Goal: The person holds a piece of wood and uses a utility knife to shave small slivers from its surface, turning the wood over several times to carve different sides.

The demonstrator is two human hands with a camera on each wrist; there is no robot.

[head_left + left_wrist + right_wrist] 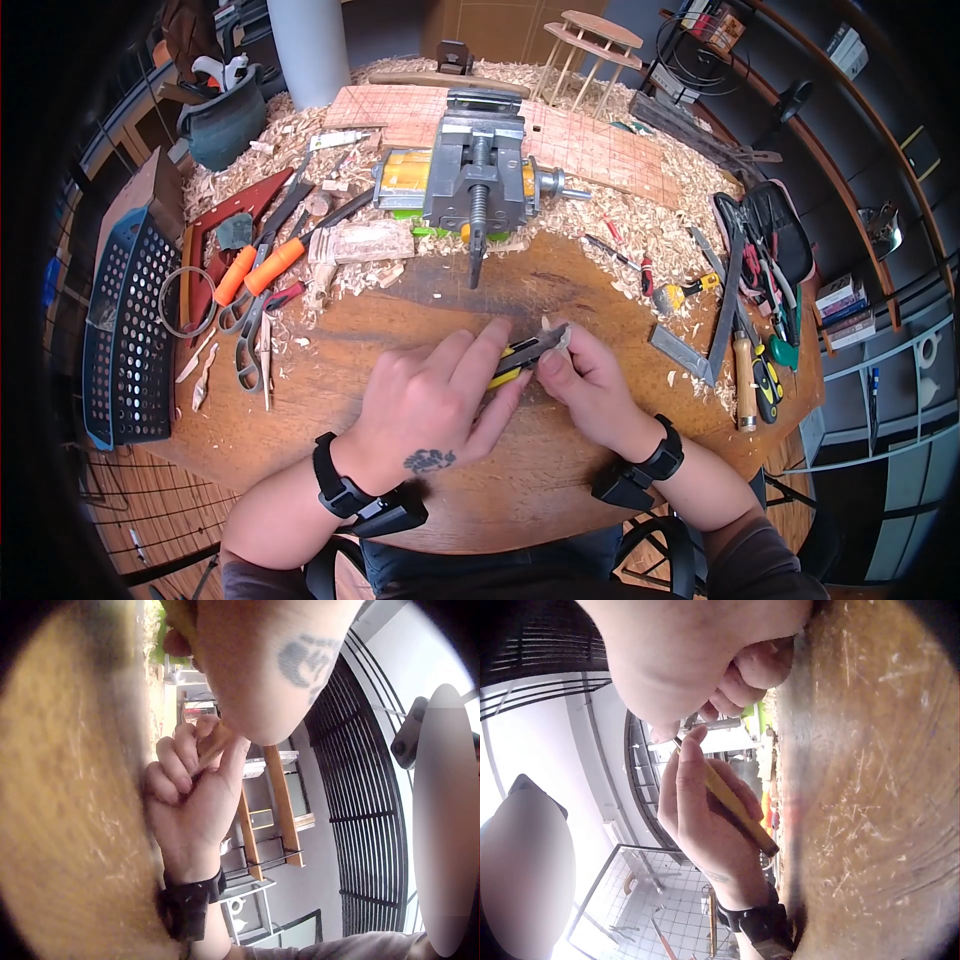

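Note:
My left hand [425, 395] grips a yellow-and-black utility knife [513, 366], its blade pointing toward the other hand. In the right wrist view the knife's handle [735, 806] runs through the curled fingers of that hand. Opposite it, my right hand [592, 395] pinches a small pale piece of wood [216, 744] between thumb and fingers. The blade overlaps the wood's end in the head view, and the fingers hide much of the piece. Both hands are above the near part of the wooden table [480, 490].
A grey vise [478, 165] stands ahead amid wood shavings. To the left are a perforated basket [130, 330], scissors [247, 350] and orange-handled tools [275, 266]. A metal square [685, 355], a wooden-handled tool [745, 385] and a pliers case [775, 225] lie at right.

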